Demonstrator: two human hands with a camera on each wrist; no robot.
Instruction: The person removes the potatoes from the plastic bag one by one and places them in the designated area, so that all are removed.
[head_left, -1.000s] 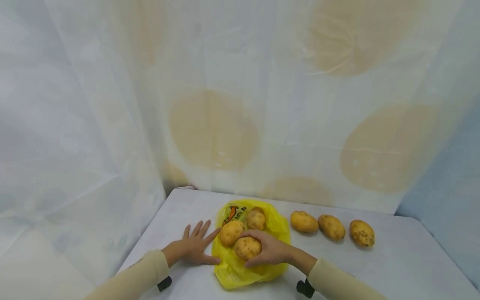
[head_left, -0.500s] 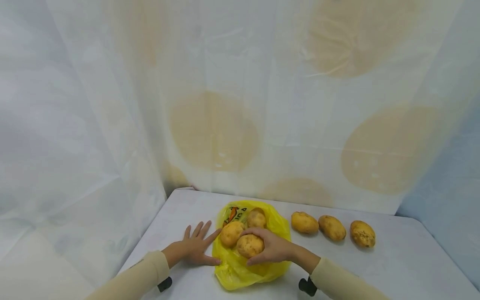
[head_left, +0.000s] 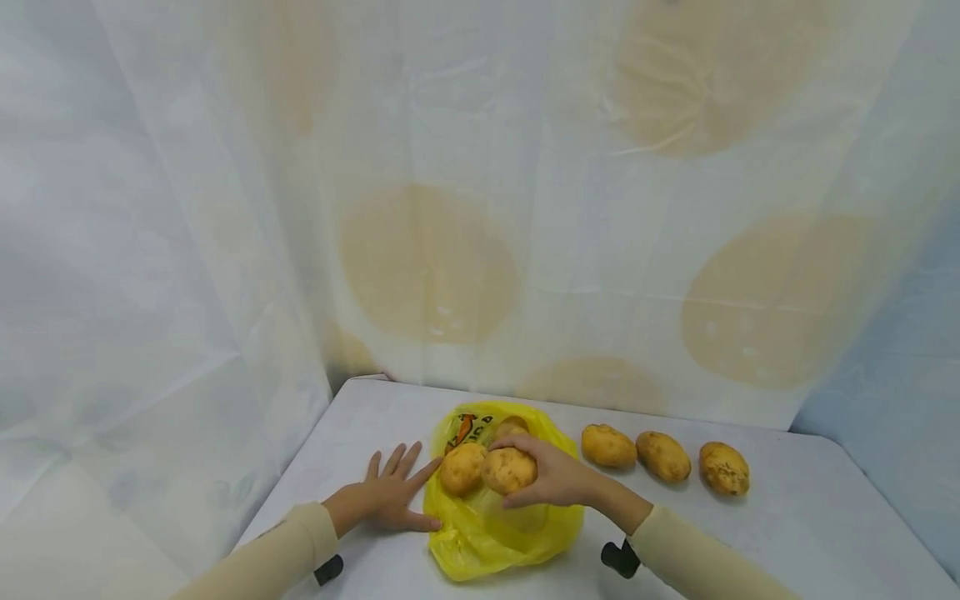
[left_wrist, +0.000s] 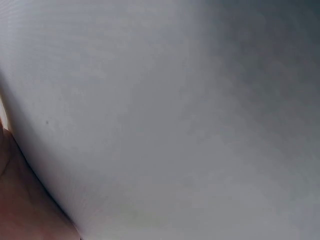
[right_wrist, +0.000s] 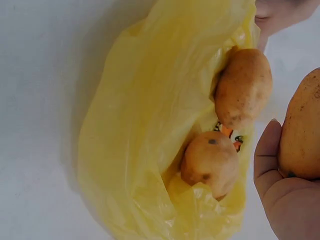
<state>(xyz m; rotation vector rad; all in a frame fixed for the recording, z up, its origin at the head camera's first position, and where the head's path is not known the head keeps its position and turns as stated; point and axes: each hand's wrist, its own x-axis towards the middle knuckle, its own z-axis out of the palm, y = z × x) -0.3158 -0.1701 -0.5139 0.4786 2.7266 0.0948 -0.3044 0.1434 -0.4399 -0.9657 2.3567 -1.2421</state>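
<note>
A yellow plastic bag (head_left: 517, 537) lies on the table, with two potatoes on it: one at its left (head_left: 462, 468) and one farther back (head_left: 513, 427), partly hidden behind my right hand. My right hand (head_left: 555, 477) grips a third potato (head_left: 510, 472) above the bag, thumb on the near side and fingers on the far side. In the right wrist view this potato (right_wrist: 304, 130) is apart from the bag. My left hand (head_left: 390, 492) lies with fingers spread beside the bag, its thumb and index finger touching the bag's left edge.
Three more potatoes stand in a row right of the bag: a near one (head_left: 607, 446), a middle one (head_left: 663, 456) and a far right one (head_left: 724, 468). The white table (head_left: 810, 533) is bordered by hanging white sheets (head_left: 570, 250) at the back and sides.
My right hand has lifted the potato up from the bag and moved it slightly right and away from me. My left hand has stayed in place.
</note>
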